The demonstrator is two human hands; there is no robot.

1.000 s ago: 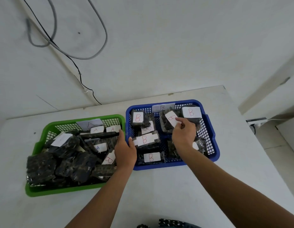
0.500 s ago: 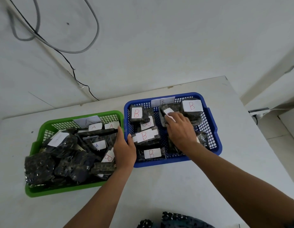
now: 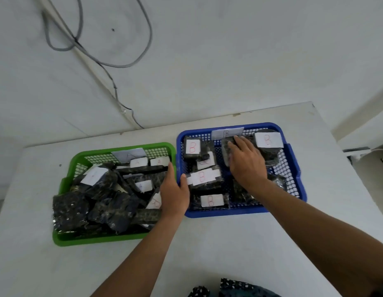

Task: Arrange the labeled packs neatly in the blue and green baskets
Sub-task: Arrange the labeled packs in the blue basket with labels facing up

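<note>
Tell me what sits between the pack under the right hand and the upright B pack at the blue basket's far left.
In the head view, bare blue mesh of the blue basket separates the pack under the right hand from the upright B pack.
</note>
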